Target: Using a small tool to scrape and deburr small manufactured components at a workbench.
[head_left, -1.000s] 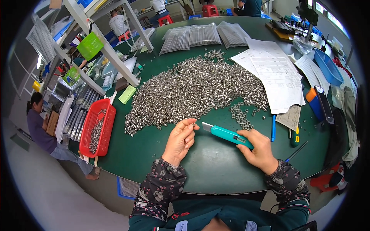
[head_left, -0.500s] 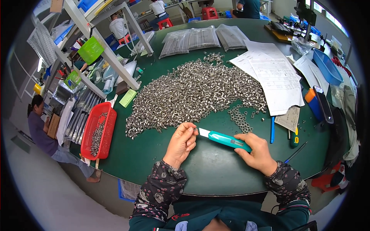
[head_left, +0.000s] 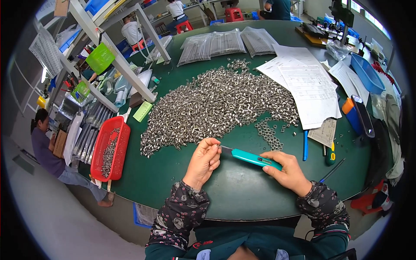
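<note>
Knife (head_left: 251,157), teal plastic body, thin steel blade: a slip, through a loosened pinch, could nick the left hand (head_left: 200,161), the tip standing right at its fingertips; contact, from where I stand, cannot be told. Left fingers: pinched on what looks like a small silver metal ring (head_left: 219,146). Right hand (head_left: 287,170): fingers closed round the knife's body. Loose silver metal pieces (head_left: 212,106): heaped on the green surface (head_left: 242,190) beyond.
</note>
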